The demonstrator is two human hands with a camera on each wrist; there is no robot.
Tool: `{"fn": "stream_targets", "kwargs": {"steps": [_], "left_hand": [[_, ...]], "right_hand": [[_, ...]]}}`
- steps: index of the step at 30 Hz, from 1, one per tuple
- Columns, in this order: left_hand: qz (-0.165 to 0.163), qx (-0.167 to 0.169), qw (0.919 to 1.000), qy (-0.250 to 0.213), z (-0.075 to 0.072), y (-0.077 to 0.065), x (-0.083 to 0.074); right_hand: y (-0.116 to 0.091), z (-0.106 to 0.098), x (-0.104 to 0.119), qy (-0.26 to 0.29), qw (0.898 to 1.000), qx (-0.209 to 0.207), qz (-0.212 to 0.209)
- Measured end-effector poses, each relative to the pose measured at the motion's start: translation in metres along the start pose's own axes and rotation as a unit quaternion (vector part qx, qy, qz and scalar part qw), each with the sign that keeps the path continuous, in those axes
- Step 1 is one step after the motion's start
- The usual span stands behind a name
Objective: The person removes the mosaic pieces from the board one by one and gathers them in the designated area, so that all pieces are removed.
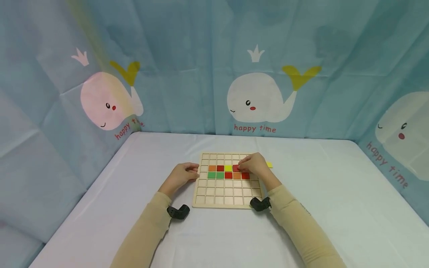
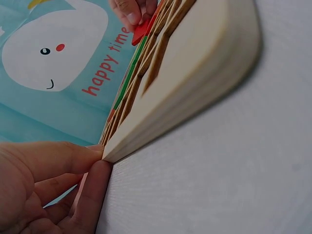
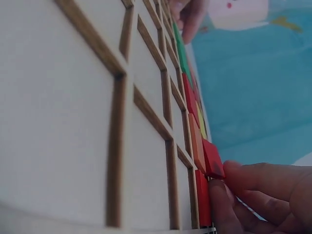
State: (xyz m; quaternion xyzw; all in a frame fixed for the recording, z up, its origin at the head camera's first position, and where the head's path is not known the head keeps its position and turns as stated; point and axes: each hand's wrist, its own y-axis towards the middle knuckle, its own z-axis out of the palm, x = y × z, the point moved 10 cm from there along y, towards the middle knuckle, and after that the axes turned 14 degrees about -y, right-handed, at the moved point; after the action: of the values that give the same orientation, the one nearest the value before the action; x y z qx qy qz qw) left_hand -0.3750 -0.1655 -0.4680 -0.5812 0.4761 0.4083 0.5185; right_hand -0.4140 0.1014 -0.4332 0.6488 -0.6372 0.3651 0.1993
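Observation:
A square wooden grid board [image 1: 219,192] lies on the table, with two rows of coloured square tiles in its cells. My left hand [image 1: 181,176] pinches the board's left edge between thumb and finger, as the left wrist view shows up close. Between the thumb and fingers of my right hand [image 1: 256,166] is a red tile [image 3: 213,159], tilted over the upper row, just right of a yellow tile [image 1: 228,168]. The lower row holds two green tiles [image 1: 212,175], then a red, an orange [image 1: 236,175] and another red tile [image 1: 245,175].
Another yellow tile [image 1: 269,164] shows on the table beyond the right wrist. White cloth covers the table [image 1: 214,238], and a blue curtain [image 1: 187,93] with printed whales hangs behind it. Each wrist wears a black camera mount [image 1: 178,211].

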Motion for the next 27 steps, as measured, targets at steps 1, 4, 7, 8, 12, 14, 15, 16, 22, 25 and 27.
{"fn": "stream_targets", "kwargs": {"steps": [1,4,7,8,12,14,15,16,22,25,27], "left_hand": [[0.0,0.0,1.0,0.001,0.0,0.0,-0.001],[0.001,0.0,1.0,0.006,0.0,0.0,-0.004],[-0.002,-0.003,1.0,0.008,-0.001,0.0,-0.006],[-0.003,-0.004,1.0,0.008,-0.002,0.0,-0.006],[-0.007,-0.009,0.9999,0.005,-0.004,0.0,-0.006],[-0.008,-0.008,0.9999,0.005,-0.004,-0.001,-0.005],[-0.009,-0.008,0.9999,0.003,-0.004,-0.001,-0.005],[-0.01,-0.008,0.9999,0.003,-0.003,-0.001,-0.005],[-0.009,-0.006,0.9999,0.002,-0.003,-0.002,-0.003],[-0.011,-0.002,0.9999,-0.002,-0.001,-0.002,-0.002],[-0.011,0.0,0.9999,0.0,0.0,-0.002,-0.001]], "right_hand": [[0.0,-0.001,0.001,-0.004,1.0,-0.002,0.0],[0.0,-0.002,0.004,-0.011,1.0,-0.007,0.0],[0.001,-0.003,0.007,-0.017,1.0,-0.01,0.0],[0.002,-0.004,0.009,-0.017,1.0,-0.011,0.0],[0.004,-0.002,0.011,-0.018,1.0,-0.008,-0.001],[0.005,-0.001,0.011,-0.017,1.0,-0.007,0.002],[0.005,-0.001,0.01,-0.016,1.0,-0.007,0.006],[0.005,-0.001,0.01,-0.016,1.0,-0.008,0.008],[0.006,-0.001,0.004,-0.003,1.0,-0.002,0.014],[0.004,-0.003,0.001,0.005,1.0,0.002,0.017],[0.003,-0.008,-0.001,-0.002,1.0,-0.001,0.013]]}}
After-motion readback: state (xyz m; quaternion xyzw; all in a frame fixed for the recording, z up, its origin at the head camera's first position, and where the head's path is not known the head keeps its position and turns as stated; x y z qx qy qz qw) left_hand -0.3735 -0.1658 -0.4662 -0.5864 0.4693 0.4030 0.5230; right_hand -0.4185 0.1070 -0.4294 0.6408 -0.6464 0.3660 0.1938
